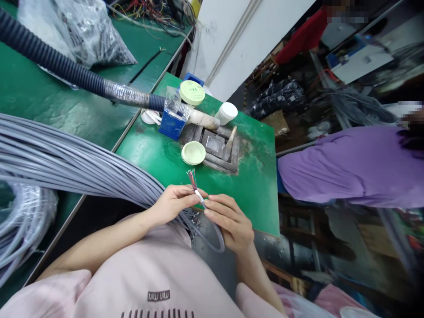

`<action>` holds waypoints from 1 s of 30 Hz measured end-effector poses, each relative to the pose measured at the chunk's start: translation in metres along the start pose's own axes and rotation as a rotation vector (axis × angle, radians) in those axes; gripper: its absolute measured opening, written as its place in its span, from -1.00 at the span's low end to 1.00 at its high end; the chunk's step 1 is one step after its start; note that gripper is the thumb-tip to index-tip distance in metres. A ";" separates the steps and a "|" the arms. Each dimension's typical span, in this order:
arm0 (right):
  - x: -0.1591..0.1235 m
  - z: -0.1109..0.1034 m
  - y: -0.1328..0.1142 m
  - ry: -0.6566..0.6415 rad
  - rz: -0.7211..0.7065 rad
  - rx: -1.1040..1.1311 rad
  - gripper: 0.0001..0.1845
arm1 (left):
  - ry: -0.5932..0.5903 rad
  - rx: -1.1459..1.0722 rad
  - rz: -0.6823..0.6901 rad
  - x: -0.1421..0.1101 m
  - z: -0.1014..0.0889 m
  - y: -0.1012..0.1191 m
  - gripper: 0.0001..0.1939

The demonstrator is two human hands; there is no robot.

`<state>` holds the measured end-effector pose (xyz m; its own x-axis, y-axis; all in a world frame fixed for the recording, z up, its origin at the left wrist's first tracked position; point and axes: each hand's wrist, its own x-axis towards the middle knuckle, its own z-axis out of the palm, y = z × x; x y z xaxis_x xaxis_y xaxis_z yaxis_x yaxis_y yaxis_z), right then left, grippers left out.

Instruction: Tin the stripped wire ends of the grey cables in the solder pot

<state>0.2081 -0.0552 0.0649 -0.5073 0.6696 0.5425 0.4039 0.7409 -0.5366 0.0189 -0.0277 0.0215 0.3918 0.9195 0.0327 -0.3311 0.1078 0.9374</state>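
Both hands meet at the end of a grey cable [217, 233], close to the front of the green table. My left hand [175, 202] pinches the white section near the end, thumb and fingertips closed on it. From there a fan of thin coloured wires [192, 177] points up, with bare tips. My right hand [230, 219] grips the cable just below, its fingers pressed together; the cable loops down behind it. Just beyond the wires sits a shallow pale-green dish [194, 153]. A thick bundle of grey cables [86, 154] runs in from the left beneath my left hand.
A square metal pot [213, 143] is set in the green table [258, 194]. Beside it are a blue box [172, 123], a white jar [227, 113] and a round pale-green lid [192, 92]. A ribbed black hose [66, 66] crosses above. A person in purple [351, 168] is at right.
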 end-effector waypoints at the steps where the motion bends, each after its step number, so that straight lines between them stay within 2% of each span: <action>1: -0.003 -0.001 -0.002 0.000 0.044 0.036 -0.58 | -0.004 -0.003 -0.001 -0.001 0.002 -0.001 -0.62; 3: -0.006 -0.002 -0.005 0.015 0.185 0.047 -0.64 | -0.015 0.073 0.052 -0.004 0.004 -0.003 -0.66; 6: -0.007 0.001 -0.011 -0.024 0.355 -0.087 -0.88 | -0.026 0.260 0.179 -0.008 0.008 -0.002 -0.75; 9: -0.008 0.008 -0.014 -0.095 0.373 -0.151 -0.65 | -0.047 0.316 0.211 -0.009 0.010 -0.002 -0.80; 11: -0.009 0.011 -0.014 -0.098 0.373 -0.133 -0.60 | -0.058 0.256 0.156 -0.009 0.010 -0.002 -0.82; 14: -0.012 0.012 -0.012 -0.080 0.387 -0.093 -0.66 | -0.052 0.020 -0.019 -0.009 0.008 -0.004 -0.78; 18: -0.015 0.012 -0.011 -0.073 0.403 -0.065 -0.73 | 0.077 -0.281 -0.170 -0.008 0.007 -0.004 -0.74; 22: -0.015 0.015 -0.010 -0.079 0.389 -0.066 -0.75 | 0.145 -0.368 -0.167 -0.006 0.008 -0.002 -0.76; 26: -0.014 0.014 -0.011 -0.103 0.396 -0.054 -0.75 | 0.189 -0.361 -0.144 -0.004 0.009 0.001 -0.75; 30: -0.003 0.012 -0.015 -0.166 0.592 -0.019 -0.81 | 0.234 -0.311 -0.169 -0.005 0.012 0.004 -0.74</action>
<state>0.1946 -0.0689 0.0628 -0.3039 0.9515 0.0473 0.6658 0.2477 -0.7038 0.0263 -0.0361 0.0298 0.2693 0.9363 -0.2256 -0.5365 0.3404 0.7722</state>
